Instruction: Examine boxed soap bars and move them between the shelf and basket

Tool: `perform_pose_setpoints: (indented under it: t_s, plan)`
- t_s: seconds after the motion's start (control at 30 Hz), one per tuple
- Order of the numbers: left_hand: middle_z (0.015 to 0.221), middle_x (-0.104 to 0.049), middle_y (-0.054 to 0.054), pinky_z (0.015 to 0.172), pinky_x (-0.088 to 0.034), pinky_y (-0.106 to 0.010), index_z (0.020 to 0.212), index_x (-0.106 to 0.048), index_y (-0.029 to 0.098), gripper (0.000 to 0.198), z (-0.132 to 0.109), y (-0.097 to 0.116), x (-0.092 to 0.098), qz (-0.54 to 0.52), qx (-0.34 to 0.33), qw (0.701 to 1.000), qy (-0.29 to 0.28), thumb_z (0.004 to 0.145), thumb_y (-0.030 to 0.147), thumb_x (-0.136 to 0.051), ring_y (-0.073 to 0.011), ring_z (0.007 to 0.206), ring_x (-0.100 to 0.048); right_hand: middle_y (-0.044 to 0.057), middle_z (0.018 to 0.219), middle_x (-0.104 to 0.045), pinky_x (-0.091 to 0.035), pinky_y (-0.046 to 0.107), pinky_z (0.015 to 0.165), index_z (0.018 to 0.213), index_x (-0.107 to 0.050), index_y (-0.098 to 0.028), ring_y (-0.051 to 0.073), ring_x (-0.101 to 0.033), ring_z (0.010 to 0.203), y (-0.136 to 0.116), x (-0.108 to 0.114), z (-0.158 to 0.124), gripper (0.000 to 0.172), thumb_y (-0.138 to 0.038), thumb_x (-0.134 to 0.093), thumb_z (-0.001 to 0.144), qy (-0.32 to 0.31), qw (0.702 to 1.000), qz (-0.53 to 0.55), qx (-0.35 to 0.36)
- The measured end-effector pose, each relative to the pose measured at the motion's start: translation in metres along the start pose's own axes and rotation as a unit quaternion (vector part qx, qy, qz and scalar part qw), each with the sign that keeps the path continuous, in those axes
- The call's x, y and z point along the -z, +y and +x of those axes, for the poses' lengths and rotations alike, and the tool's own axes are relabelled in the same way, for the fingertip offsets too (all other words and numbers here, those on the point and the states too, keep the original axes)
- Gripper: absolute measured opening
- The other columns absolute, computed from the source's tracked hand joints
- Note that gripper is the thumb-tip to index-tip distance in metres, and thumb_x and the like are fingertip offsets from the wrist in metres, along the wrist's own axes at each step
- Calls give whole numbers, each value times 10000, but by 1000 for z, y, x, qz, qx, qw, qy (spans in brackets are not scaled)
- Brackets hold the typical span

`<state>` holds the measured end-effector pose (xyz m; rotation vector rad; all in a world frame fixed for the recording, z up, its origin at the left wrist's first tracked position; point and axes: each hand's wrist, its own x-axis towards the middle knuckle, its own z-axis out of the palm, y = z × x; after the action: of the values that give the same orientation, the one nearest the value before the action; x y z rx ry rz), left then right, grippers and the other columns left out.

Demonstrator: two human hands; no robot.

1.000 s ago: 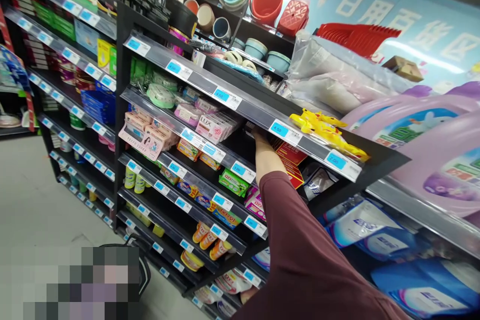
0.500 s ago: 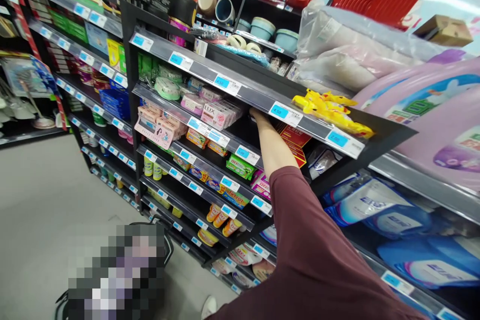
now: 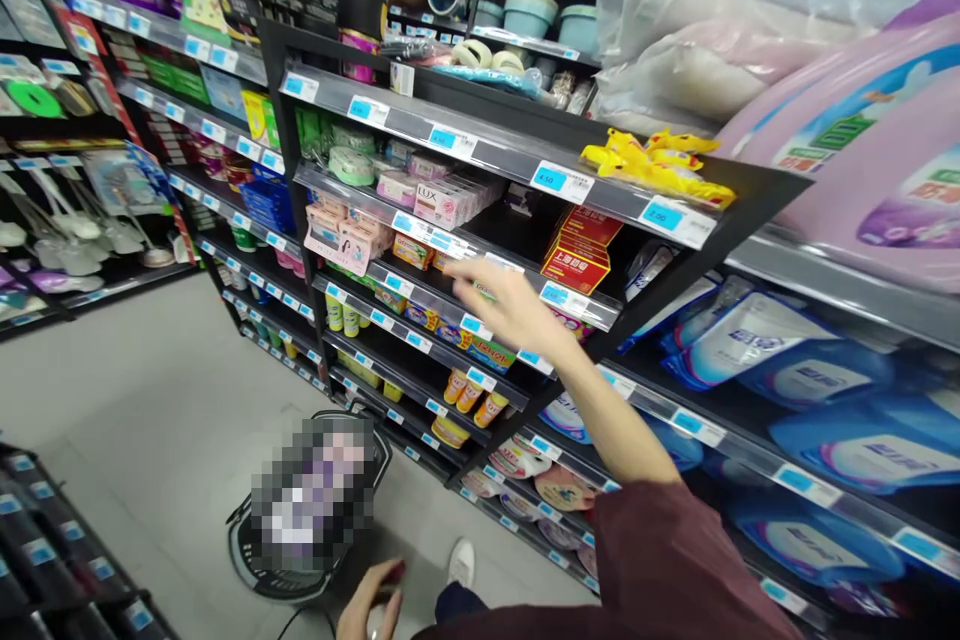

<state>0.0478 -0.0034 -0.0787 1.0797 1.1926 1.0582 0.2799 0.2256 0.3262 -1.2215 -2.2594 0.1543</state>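
My right hand [image 3: 510, 312] hovers just in front of the soap shelf, palm down, fingers stretched out to the left and slightly blurred. Nothing shows in it. Behind it on the shelf stand a row of LUX soap boxes [image 3: 450, 202] and a stack of red-and-yellow boxes [image 3: 581, 250], with a dark gap between them. Small orange soap boxes [image 3: 412, 251] sit one level below. At the bottom edge, my left hand [image 3: 367, 602] is partly in view, thumb and fingers curved and apart, holding nothing I can see.
A black shopping basket [image 3: 247, 555] with pixelated contents stands on the grey floor [image 3: 150, 360]. Blue detergent bottles [image 3: 810, 375] and large pink-purple jugs [image 3: 862, 160] fill the right shelves. Yellow packets [image 3: 652, 165] lie on the top ledge. Another dark rack [image 3: 60, 540] stands lower left.
My right hand has come out of the gap beside the LUX boxes, down in front of the shelf. My left hand has entered at the bottom. The view has tilted downward.
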Motion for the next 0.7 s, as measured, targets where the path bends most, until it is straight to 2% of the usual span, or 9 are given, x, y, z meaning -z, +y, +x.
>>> perform_pose_setpoints:
  t_s: [0.03,0.1,0.17,0.27,0.33,0.4,0.47,0.57,0.7]
  plan:
    - [1153,-727,-108,978,-531,-431,1097,-723,269,408,1,7,-6,-97,47,994,15,773,518,-705,-320,1098,-670,48,1328,-636,-414,369,1111,1299,-597,-215,186,-575,1245,-17,-16,-33,357,-356,-432,1016,-38,996,71,31]
    - [1236,-699,-112,1017,-507,-472,1173,-680,266,483,8,18,-20,-291,119,948,42,779,547,-686,-329,1188,-630,32,1277,-675,-464,342,1074,1281,-621,-248,172,-614,1202,-44,-65,-103,346,-354,-430,1012,-67,978,192,45]
    - [1297,-669,-110,1066,-464,-486,1222,-650,274,489,17,23,-39,-425,166,889,41,815,543,-620,-317,1278,-570,45,1300,-670,-485,339,1064,1311,-612,-252,177,-620,1209,-58,-133,-173,372,-318,-390,1020,-54,968,244,-28]
    - [1284,-671,-138,1077,-438,-502,1210,-647,229,457,21,11,-70,-502,258,826,3,866,501,-516,-311,1292,-560,52,1409,-591,-401,476,1153,1391,-562,-278,263,-516,1345,-57,-236,-276,416,-305,-435,995,-81,968,207,-117]
    - [1186,-710,-166,1044,-457,-509,1114,-664,176,383,15,-2,-92,-522,332,785,13,882,421,-483,-317,1223,-613,59,1437,-555,-419,489,1142,1405,-550,-275,268,-517,1344,-46,-278,-335,438,-250,-385,999,-76,961,193,-182]
    - [1010,-751,-156,981,-496,-479,947,-663,158,269,3,-11,-116,-529,395,750,36,875,337,-476,-303,1090,-684,54,1366,-622,-447,488,1126,1366,-591,-284,264,-576,1287,-29,-293,-379,430,-232,-402,984,-102,954,210,-189]
    - [866,-751,-116,903,-524,-422,842,-636,161,212,-9,-13,-140,-530,425,733,37,876,309,-487,-275,942,-720,61,1340,-642,-395,523,1158,1336,-621,-271,272,-568,1295,-8,-288,-404,428,-228,-399,973,-130,946,209,-210]
    - [758,-725,-65,784,-520,-332,843,-631,154,206,-22,-5,-172,-534,426,730,16,886,322,-520,-224,765,-713,102,1363,-623,-331,535,1184,1299,-658,-201,291,-512,1346,26,-270,-411,439,-272,-394,955,-173,930,179,-272]
    - [719,-706,-33,702,-472,-279,858,-617,167,177,-36,1,-206,-535,434,725,-2,872,327,-544,-185,666,-671,163,1242,-693,-451,442,1086,1188,-720,-134,299,-621,1218,63,-249,-411,475,-367,-401,922,-204,901,179,-339]
